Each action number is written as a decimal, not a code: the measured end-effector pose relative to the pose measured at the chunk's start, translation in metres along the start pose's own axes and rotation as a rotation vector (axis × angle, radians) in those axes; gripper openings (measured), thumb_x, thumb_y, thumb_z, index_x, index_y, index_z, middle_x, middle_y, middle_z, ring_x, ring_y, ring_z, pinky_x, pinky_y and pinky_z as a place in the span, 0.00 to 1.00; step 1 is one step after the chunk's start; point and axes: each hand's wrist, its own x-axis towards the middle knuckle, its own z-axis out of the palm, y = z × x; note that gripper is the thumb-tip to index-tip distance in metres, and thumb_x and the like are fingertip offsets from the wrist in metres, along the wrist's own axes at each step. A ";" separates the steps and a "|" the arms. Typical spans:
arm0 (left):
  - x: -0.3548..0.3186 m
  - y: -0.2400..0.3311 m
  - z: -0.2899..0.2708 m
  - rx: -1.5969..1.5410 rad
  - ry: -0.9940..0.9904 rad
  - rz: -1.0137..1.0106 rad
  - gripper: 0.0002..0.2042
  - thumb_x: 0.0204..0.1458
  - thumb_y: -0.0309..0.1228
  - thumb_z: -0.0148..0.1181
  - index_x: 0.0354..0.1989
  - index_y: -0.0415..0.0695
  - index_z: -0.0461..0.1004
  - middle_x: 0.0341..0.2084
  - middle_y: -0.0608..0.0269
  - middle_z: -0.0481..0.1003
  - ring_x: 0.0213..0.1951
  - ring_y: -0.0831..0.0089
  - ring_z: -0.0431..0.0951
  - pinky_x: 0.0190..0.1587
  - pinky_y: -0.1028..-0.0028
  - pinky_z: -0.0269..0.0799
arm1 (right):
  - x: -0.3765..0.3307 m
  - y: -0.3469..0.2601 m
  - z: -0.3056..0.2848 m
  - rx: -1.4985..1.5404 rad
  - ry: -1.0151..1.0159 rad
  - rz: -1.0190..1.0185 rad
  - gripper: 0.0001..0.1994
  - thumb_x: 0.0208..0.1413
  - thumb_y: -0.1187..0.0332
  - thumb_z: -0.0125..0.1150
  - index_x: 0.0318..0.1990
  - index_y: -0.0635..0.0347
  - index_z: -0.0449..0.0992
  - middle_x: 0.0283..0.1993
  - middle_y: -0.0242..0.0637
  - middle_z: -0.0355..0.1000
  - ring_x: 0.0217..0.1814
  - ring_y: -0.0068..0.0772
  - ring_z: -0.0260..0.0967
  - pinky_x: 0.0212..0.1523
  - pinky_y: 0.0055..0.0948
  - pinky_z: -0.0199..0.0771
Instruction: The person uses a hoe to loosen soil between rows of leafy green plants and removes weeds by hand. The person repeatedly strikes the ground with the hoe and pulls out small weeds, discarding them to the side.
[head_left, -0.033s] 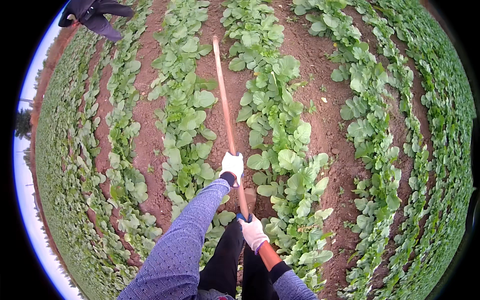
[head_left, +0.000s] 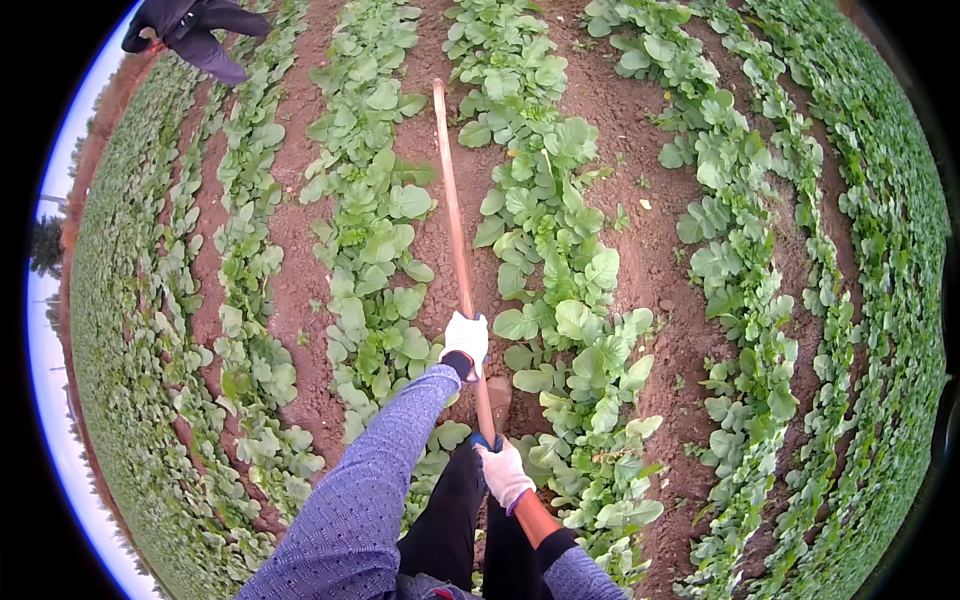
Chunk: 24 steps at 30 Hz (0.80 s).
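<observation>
Handle (head_left: 455, 215) (long, wooden) gripped inside both hands' fingers (head_left: 466, 335).

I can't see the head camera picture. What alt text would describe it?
Two white-gloved hands, left hand ahead of right hand, grip a long wooden handle reaching forward over a bare soil furrow between rows of leafy green plants. Another person bends at the far left.

White gloves (head_left: 467, 338); orange-brown pole (head_left: 452, 210); green leaves (head_left: 375, 230)

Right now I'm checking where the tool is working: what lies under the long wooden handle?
Under the long wooden handle runs a bare furrow of red-brown soil between rows of leafy green plants. The handle's far end shows no blade; its head cannot be seen.
</observation>
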 end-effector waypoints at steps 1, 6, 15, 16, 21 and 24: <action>-0.014 0.000 -0.010 -0.018 -0.056 -0.012 0.18 0.52 0.42 0.57 0.36 0.36 0.70 0.26 0.46 0.76 0.28 0.54 0.79 0.33 0.60 0.75 | -0.023 0.004 -0.003 0.041 -0.025 0.017 0.08 0.57 0.67 0.62 0.36 0.59 0.70 0.20 0.24 0.63 0.15 0.18 0.57 0.15 0.24 0.55; -0.175 0.012 -0.022 0.068 -0.133 -0.036 0.20 0.53 0.43 0.55 0.40 0.36 0.67 0.32 0.40 0.76 0.38 0.48 0.78 0.41 0.56 0.73 | -0.159 0.029 -0.060 0.348 -0.117 0.281 0.06 0.58 0.69 0.60 0.35 0.56 0.68 0.18 0.24 0.60 0.13 0.18 0.55 0.12 0.23 0.56; -0.417 -0.105 -0.004 -0.313 -0.566 -0.326 0.18 0.53 0.40 0.60 0.41 0.35 0.71 0.28 0.49 0.76 0.34 0.55 0.77 0.40 0.63 0.71 | -0.400 0.080 -0.200 -0.367 -0.048 0.394 0.22 0.50 0.61 0.67 0.46 0.71 0.74 0.32 0.41 0.76 0.33 0.28 0.73 0.37 0.30 0.72; -0.398 -0.131 0.011 -0.252 -0.674 -0.073 0.15 0.54 0.37 0.59 0.39 0.36 0.72 0.26 0.53 0.75 0.31 0.59 0.77 0.38 0.65 0.71 | -0.405 0.067 -0.200 -0.376 -0.026 0.478 0.23 0.50 0.62 0.67 0.48 0.73 0.73 0.37 0.44 0.77 0.39 0.29 0.74 0.44 0.29 0.72; -0.263 -0.071 0.017 -0.976 -0.609 -0.773 0.08 0.56 0.33 0.58 0.32 0.42 0.73 0.21 0.65 0.69 0.23 0.68 0.72 0.30 0.61 0.75 | -0.412 0.070 -0.195 -0.436 0.080 0.361 0.21 0.45 0.64 0.69 0.43 0.71 0.76 0.33 0.45 0.78 0.34 0.29 0.75 0.39 0.31 0.74; -0.240 -0.032 -0.008 -0.865 -0.524 -0.743 0.09 0.56 0.33 0.58 0.28 0.41 0.70 0.19 0.64 0.65 0.21 0.69 0.69 0.23 0.65 0.74 | -0.401 0.085 -0.204 -0.409 -0.002 0.420 0.20 0.44 0.64 0.69 0.42 0.71 0.77 0.32 0.45 0.78 0.34 0.29 0.75 0.38 0.31 0.74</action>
